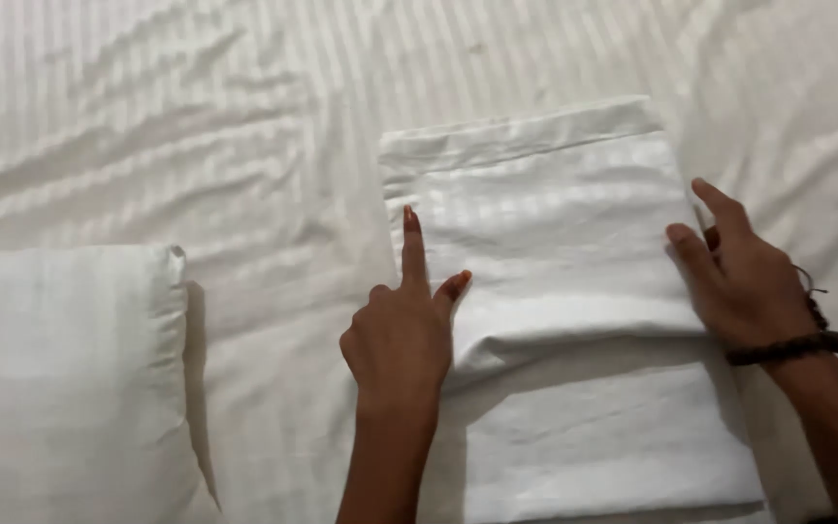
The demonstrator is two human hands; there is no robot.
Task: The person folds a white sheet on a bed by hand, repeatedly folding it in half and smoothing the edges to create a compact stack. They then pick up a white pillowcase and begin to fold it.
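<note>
Head view of a bed (244, 116) w/ white striped sheet, wrinkled at upper left. Centre-right: a folded white pillowcase (545, 233), soft cotton, faint satin stripes, top layer doubled over a longer bottom layer. Left hand (402, 330) loosely clenched, index finger pressing the pillowcase's left edge; right hand (744, 277) open, fingers flat on its right edge. Looks like mid-fold, squaring edges; next fold would need both sides aligned. Plump white pillow (60, 378) lower left.

The left hand (402, 335), at lower centre of the frame, points its forefinger upward with thumb out and other fingers curled, while the right hand (744, 277), at centre right, lies flat with fingers spread.
</note>
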